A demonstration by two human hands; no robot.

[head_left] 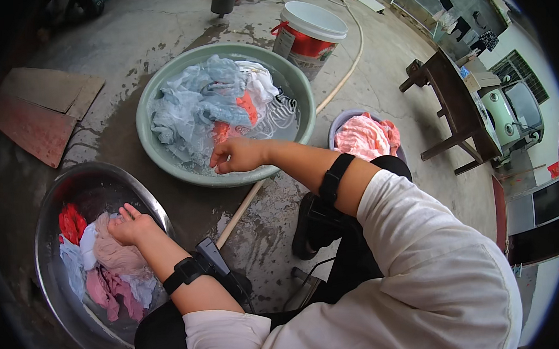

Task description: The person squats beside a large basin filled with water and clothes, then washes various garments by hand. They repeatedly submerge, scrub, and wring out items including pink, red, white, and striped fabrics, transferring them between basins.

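My left hand (130, 226) is over the stainless steel basin (159, 208), palm turned up and fingers apart, with nothing seen in it. Beside and below it lie wet clothes: a beige garment (113, 249), a pink cloth (108, 293), a bright red piece (72, 222) and a light blue one (72, 264). My right hand (241, 154) hovers by the near rim of the green plastic basin (143, 135), loosely curled with a gap at the thumb and nothing visible in it. That basin holds sudsy water, a grey-blue garment (184, 101), a white garment (258, 82) and a coral cloth (246, 107).
A red-and-white plastic bucket (303, 53) stands behind the green basin. Pink clothes (363, 135) fill a small purple basin (338, 123) at right. A hose (339, 87) crosses the wet concrete. Flattened cardboard (47, 100) lies left; a wooden table (453, 111) stands right.
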